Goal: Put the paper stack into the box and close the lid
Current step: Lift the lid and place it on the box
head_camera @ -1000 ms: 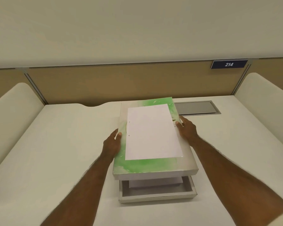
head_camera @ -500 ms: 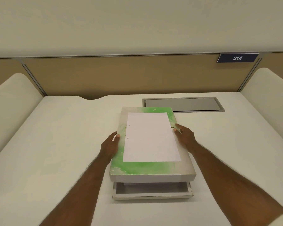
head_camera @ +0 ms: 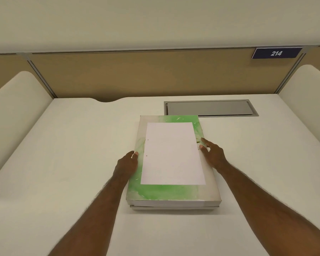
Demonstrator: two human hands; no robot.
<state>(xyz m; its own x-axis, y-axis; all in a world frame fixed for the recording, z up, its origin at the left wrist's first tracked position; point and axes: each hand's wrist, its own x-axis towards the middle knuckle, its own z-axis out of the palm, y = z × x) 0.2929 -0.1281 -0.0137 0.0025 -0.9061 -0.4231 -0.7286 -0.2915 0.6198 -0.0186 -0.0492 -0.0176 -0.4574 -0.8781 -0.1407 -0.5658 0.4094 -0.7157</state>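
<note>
The box lid (head_camera: 163, 193), grey card with green wash and a white sheet stuck on top, lies flat over the box base (head_camera: 174, 207), of which only a thin strip shows under the front edge. My left hand (head_camera: 127, 164) grips the lid's left edge, thumb on top. On the right edge, my right hand (head_camera: 211, 154) holds the lid with fingers spread along its rim. The paper stack is hidden inside the box.
The box sits mid-desk on a cream tabletop (head_camera: 72, 163). A grey cable hatch (head_camera: 210, 108) lies just behind it. Curved cream side panels (head_camera: 13, 111) flank the desk, and a tan back partition carries a sign reading 214 (head_camera: 276, 53).
The lid has come down from a raised, forward-tilted position onto the base. The open front gap, with the paper visible inside, has closed. Both hands kept their hold.
</note>
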